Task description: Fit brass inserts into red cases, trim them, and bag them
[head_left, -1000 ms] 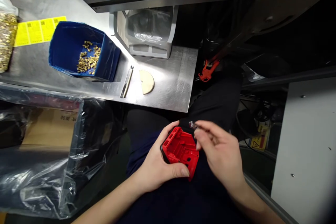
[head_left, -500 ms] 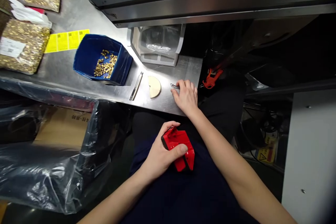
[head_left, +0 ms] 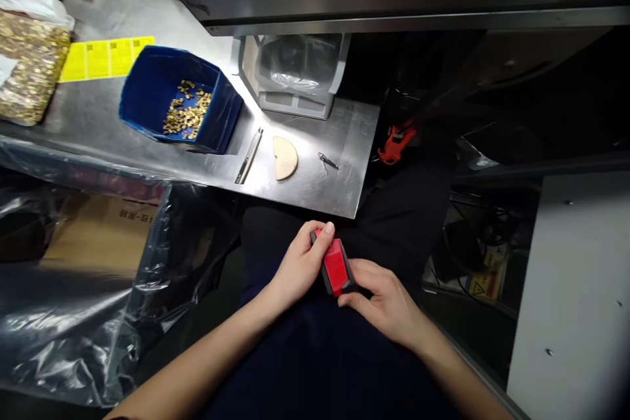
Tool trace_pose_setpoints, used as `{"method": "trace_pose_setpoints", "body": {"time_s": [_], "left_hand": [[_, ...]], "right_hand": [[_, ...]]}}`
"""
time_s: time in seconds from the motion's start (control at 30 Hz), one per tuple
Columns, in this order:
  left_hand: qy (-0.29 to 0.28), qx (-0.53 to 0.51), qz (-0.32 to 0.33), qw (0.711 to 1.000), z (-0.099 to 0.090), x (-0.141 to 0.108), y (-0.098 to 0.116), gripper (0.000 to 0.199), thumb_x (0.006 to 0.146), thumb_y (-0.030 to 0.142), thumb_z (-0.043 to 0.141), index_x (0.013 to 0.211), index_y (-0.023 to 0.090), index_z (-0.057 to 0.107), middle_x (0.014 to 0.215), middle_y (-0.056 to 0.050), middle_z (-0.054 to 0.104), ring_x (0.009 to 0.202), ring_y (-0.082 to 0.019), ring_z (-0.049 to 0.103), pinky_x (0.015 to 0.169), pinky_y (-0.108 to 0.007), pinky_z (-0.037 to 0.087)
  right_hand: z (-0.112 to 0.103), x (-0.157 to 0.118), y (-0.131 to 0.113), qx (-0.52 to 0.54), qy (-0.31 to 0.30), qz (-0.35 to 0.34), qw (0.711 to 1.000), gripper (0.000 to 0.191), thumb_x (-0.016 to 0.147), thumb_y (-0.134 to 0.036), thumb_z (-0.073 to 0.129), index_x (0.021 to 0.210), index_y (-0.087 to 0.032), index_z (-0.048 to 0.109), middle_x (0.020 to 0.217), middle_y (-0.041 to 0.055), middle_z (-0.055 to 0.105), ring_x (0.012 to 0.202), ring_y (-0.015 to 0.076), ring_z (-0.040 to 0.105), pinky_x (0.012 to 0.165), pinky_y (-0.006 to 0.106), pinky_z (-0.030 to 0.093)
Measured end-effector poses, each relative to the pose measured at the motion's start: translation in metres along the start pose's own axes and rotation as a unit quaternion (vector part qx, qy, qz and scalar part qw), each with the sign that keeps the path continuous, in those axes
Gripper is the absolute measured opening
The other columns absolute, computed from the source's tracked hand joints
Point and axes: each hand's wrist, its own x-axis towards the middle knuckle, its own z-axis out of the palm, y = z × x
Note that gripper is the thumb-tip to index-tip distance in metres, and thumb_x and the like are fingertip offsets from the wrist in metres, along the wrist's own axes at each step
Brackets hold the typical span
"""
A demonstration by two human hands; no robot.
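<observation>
Above my lap, a red plastic part with black edges [head_left: 336, 267] is held between both hands. My left hand [head_left: 308, 259] grips its left side, thumb on the top edge. From the lower right, my right hand [head_left: 381, 295] pinches its near end between thumb and fingers. On the metal bench in front lies a small nail clipper [head_left: 328, 161]. Left of it are a cream half-round disc [head_left: 285, 158] and a slim pen-like tool [head_left: 249, 156].
A blue bin [head_left: 226, 111] holds small brass pieces [head_left: 189, 115]. Behind is a grey bin [head_left: 295, 103] with clear plastic. Bags of brass parts [head_left: 29, 69] and yellow labels [head_left: 105, 59] lie left. An orange-handled tool [head_left: 395, 144] hangs past the bench's right edge.
My right hand has let go of the nail clipper on the bench and come down to the red part. The part has been turned over, showing its closed outer face.
</observation>
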Motion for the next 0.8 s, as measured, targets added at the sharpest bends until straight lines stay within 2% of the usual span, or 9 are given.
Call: {"method": "trace_pose_setpoints", "body": {"time_s": [0.07,0.17,0.27,0.4,0.5,0.6,0.7,0.8], "left_hand": [[0.001,-0.009,0.025,1.000,0.001,0.002,0.000,0.039,0.101,0.056,0.052,0.116,0.022,0.065,0.111,-0.004,0.069,0.102,-0.021,0.063,0.090,-0.032,0.048],[-0.019,-0.045,0.058,0.997,0.002,0.003,0.003,0.036,0.104,0.047,0.052,0.127,0.022,0.065,0.125,-0.006,0.071,0.118,-0.023,0.064,0.100,-0.033,0.048],[-0.015,-0.047,0.080,0.996,0.002,0.005,0.004,0.035,0.105,0.043,0.051,0.126,0.022,0.069,0.124,-0.007,0.073,0.118,-0.024,0.066,0.103,-0.035,0.049],[-0.002,0.023,0.126,0.992,0.002,0.007,0.004,0.036,0.107,0.041,0.047,0.125,0.023,0.072,0.127,-0.007,0.073,0.119,-0.025,0.066,0.108,-0.039,0.048],[-0.031,0.056,0.180,0.981,-0.003,0.005,0.005,0.038,0.108,0.040,0.045,0.128,0.024,0.072,0.147,-0.009,0.060,0.138,-0.027,0.053,0.119,-0.043,0.038],[-0.109,0.062,0.198,0.972,-0.009,-0.002,0.004,0.041,0.100,0.042,0.062,0.136,0.026,0.067,0.164,-0.009,0.040,0.151,-0.032,0.036,0.125,-0.047,0.030],[-0.156,0.016,0.166,0.974,-0.011,-0.007,0.002,0.046,0.093,0.037,0.072,0.138,0.028,0.067,0.161,-0.010,0.044,0.146,-0.033,0.043,0.121,-0.049,0.037],[-0.144,-0.053,0.146,0.977,-0.009,-0.009,-0.001,0.027,0.096,0.032,0.067,0.121,0.027,0.078,0.144,-0.009,0.062,0.138,-0.032,0.052,0.119,-0.049,0.040]], "right_hand": [[0.009,-0.001,0.008,0.037,0.051,0.009,0.998,0.021,0.100,-0.041,0.066,0.091,-0.022,0.071,0.085,0.0017,0.067,0.080,0.0185,0.062,0.077,0.030,0.047],[0.012,0.000,0.012,0.078,0.078,0.006,0.994,0.020,0.098,-0.039,0.069,0.088,-0.021,0.073,0.085,0.0021,0.068,0.078,0.0181,0.064,0.074,0.029,0.048],[0.011,0.000,0.008,0.070,0.077,0.000,0.995,0.022,0.097,-0.037,0.070,0.084,-0.020,0.074,0.083,0.0025,0.069,0.076,0.0175,0.065,0.071,0.028,0.048],[0.010,-0.002,0.003,0.049,0.077,0.008,0.996,0.026,0.096,-0.041,0.071,0.083,-0.020,0.076,0.083,0.0031,0.071,0.075,0.0183,0.066,0.072,0.029,0.050],[0.008,0.000,0.000,0.062,0.090,0.028,0.994,0.026,0.096,-0.042,0.071,0.085,-0.020,0.078,0.085,0.0035,0.072,0.079,0.0197,0.068,0.075,0.030,0.051],[0.005,0.005,-0.005,0.106,0.123,0.054,0.985,0.024,0.096,-0.042,0.070,0.089,-0.021,0.080,0.085,0.0030,0.074,0.078,0.0193,0.068,0.074,0.028,0.052],[0.003,0.011,-0.012,0.135,0.131,0.073,0.979,0.020,0.097,-0.040,0.070,0.094,-0.023,0.081,0.086,0.0024,0.076,0.077,0.0190,0.069,0.073,0.028,0.053],[0.004,0.013,-0.018,0.115,0.114,0.070,0.984,0.014,0.096,-0.035,0.071,0.094,-0.023,0.079,0.093,0.0026,0.076,0.087,0.0205,0.071,0.081,0.029,0.053]]}}
